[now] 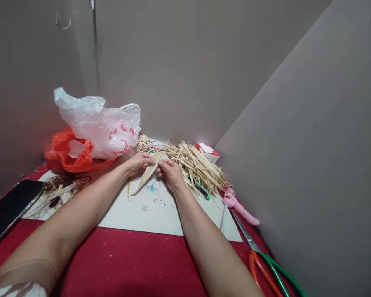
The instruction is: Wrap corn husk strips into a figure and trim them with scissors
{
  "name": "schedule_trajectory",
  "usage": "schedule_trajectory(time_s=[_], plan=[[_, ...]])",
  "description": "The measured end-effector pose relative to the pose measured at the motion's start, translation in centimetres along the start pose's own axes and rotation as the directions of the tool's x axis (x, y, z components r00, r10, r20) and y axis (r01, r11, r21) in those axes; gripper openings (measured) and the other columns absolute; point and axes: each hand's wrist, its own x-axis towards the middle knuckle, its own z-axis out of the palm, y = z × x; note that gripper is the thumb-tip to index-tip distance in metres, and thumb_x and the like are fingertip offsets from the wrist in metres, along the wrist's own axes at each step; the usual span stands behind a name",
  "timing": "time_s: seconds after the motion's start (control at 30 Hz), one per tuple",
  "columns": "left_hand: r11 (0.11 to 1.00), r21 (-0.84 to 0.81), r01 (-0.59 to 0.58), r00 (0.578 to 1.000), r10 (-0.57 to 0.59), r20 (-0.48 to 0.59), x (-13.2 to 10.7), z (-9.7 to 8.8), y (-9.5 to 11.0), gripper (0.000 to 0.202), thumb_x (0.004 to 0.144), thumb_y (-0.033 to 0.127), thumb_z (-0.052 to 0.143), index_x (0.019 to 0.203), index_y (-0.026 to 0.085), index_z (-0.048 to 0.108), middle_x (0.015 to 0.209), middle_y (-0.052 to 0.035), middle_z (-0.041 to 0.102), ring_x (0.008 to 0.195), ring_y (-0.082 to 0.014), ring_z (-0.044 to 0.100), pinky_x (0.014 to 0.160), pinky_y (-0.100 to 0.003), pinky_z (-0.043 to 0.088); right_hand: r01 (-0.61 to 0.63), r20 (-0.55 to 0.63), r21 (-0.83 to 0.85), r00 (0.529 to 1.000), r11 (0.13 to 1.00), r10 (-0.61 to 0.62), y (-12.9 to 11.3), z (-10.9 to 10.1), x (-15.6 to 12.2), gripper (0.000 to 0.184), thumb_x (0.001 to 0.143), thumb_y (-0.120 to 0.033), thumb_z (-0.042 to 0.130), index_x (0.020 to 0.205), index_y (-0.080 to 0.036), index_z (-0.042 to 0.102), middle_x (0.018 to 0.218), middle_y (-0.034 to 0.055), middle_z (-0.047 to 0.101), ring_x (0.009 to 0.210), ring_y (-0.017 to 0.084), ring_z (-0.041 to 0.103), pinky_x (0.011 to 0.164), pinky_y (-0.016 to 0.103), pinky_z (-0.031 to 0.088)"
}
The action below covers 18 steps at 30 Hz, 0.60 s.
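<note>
A pale, dried husk leaf [146, 177] is stretched between my two hands, its pointed end hanging down toward the white board [136, 214]. My left hand [140, 163] pinches its left edge near the wide top part. From the other side, my right hand [170, 172] grips the same leaf between thumb and fingers. Just right of my right hand lies a heap of dried husk strips [198, 165]. Behind my left hand sits a small coil of pale twisted cord [144, 143].
White [111, 128] and red plastic bags [69, 150] stand at the back left. Dark root-like fibres [57, 192] and a black flat device [12, 210] lie left. On the right are a pink-handled glue gun [239, 208] and scissors [259, 255]. Grey walls [185, 74] enclose the red table [126, 264].
</note>
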Motion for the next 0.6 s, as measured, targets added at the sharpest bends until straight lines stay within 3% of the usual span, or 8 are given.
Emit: schedule_trajectory(time_s=[0.17,0.6], plan=[[0.988,0.138,-0.07,0.998,0.07,0.01,0.06,0.03,-0.02,0.03,0.051,0.024,0.078,0.052,0.014,0.05,0.045,0.0066,0.041,0.044,-0.0037,0.031,0.048,-0.021,0.02,0.028,-0.005,-0.053,1.0,0.998,-0.028,0.27,-0.11,0.12,0.029,0.054,-0.031,0.079,0.07,-0.016,0.061,0.052,-0.004,0.058,0.043,0.007,0.052,0.037,0.016,0.04],[0.963,0.239,-0.126,0.992,0.13,-0.001,0.38,-0.36,-0.45,0.023,0.054,0.025,0.074,0.054,0.014,0.053,0.048,0.0045,0.045,0.047,-0.0058,0.038,0.049,-0.022,0.026,-0.004,0.042,-0.078,0.999,0.997,0.007,0.16,-0.09,-0.12,0.029,0.054,-0.028,0.078,0.07,-0.017,0.057,0.051,-0.0043,0.057,0.043,0.009,0.055,0.036,0.016,0.041]])
